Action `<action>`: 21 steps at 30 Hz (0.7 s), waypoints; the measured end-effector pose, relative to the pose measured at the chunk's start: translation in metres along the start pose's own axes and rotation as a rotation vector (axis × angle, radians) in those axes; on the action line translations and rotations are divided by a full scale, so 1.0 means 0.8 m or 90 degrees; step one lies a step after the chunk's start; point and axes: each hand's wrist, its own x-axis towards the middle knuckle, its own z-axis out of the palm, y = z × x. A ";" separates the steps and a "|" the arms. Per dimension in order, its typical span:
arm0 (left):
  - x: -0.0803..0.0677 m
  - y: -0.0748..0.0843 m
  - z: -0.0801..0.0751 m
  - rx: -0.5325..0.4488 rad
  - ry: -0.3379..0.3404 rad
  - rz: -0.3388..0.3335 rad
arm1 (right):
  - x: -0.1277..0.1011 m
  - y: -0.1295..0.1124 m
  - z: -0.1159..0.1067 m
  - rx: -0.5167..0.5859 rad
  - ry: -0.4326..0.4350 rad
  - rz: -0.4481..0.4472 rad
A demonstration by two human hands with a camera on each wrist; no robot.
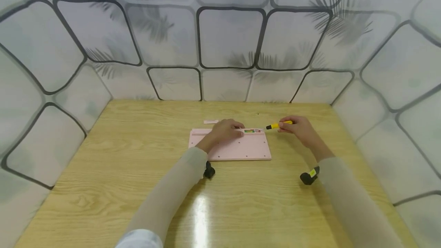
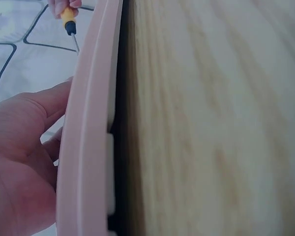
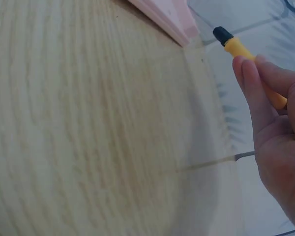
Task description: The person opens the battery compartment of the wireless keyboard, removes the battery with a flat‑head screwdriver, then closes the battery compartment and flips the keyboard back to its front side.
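A pink keyboard (image 1: 253,146) lies face down, with small screws dotting its back. In the slot along its far edge sits a green and orange battery (image 1: 249,131). My left hand (image 1: 227,130) grips that far edge just left of the slot, its thumb over the keyboard's back; the other fingertips are partly hidden. My right hand (image 1: 294,127) pinches a screwdriver (image 3: 241,51) by its yellow handle, right of the keyboard. Its black collar and thin metal shaft point left, and the tip is at the slot's right end.
A small pink cover strip (image 1: 211,121) lies on the wooden table (image 1: 138,156) just behind the keyboard. Patterned cloth walls (image 1: 227,37) stand at the back and on both sides. A tiny dark speck (image 1: 258,114) is near the table's back edge.
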 end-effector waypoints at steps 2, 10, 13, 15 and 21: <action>0.000 0.000 0.000 0.000 -0.001 0.000 | 0.001 0.010 0.000 0.033 0.007 0.008; 0.000 0.000 0.000 0.004 -0.006 -0.001 | 0.003 0.036 0.004 0.129 0.045 0.030; -0.001 0.002 0.000 0.004 -0.008 -0.003 | 0.003 0.041 0.007 0.208 0.050 0.036; -0.001 0.004 -0.001 -0.001 -0.008 -0.007 | 0.004 0.042 0.010 0.244 0.055 0.034; -0.002 0.005 -0.001 -0.003 -0.002 -0.014 | 0.004 0.048 0.014 0.289 0.059 0.039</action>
